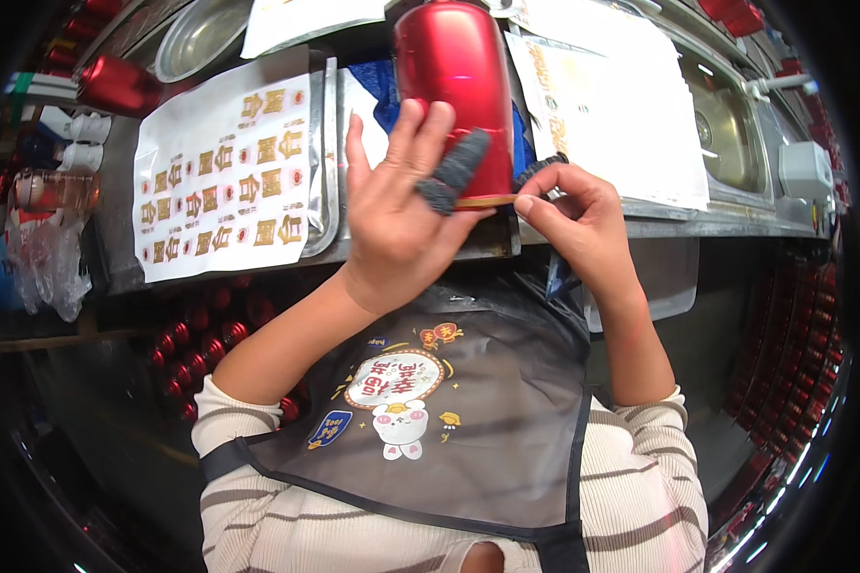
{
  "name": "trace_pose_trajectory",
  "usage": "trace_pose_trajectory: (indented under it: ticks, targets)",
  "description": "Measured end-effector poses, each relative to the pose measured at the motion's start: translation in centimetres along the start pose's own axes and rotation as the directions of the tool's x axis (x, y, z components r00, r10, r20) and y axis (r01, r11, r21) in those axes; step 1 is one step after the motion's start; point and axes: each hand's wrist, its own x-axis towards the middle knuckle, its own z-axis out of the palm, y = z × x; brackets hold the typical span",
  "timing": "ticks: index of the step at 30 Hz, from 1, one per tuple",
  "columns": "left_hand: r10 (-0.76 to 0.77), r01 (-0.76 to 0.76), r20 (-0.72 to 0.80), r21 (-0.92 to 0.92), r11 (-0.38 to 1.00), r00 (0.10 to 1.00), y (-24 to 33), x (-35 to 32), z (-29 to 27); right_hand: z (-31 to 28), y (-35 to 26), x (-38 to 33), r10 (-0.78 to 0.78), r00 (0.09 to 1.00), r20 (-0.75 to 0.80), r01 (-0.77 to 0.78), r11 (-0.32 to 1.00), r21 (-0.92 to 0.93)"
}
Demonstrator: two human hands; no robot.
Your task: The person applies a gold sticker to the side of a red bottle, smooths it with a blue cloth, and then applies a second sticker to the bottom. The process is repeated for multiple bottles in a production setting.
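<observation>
At 12 o'clock of our view, we see a glossy red cylinder [454,91] lying over the metal counter edge [698,227], its gold-rimmed end toward us. Our left hand [397,224] spreads against that end, fingers apart, 1 finger in a dark grey fabric cot [459,170] pressing the rim. At 3 o'clock from it, our right hand [573,220] pinches thumb and forefinger together at the rim; what they clamp we cannot tell. At 9 o'clock lies a white sheet of gold stickers [225,172] on a steel tray [323,205]. At 2 o'clock sits a sink basin [731,134]
</observation>
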Motion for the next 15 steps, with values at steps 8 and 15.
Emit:
trace_pose_trajectory:
  ticks: [8,15]
  targets:
    - [-0.065,0.069,0.043,-0.113,0.991,0.997,-1.3,-5.4,-0.8,-0.1,-0.1,-0.4,-0.015,1.0,-0.003,0.015,0.999,0.047]
    - [-0.01,0.009,0.119,0.008,1.0,0.993,-0.3,-4.1,-1.3,-0.5,0.1,-0.2,-0.001,1.0,-0.017,0.003,0.99,0.14]
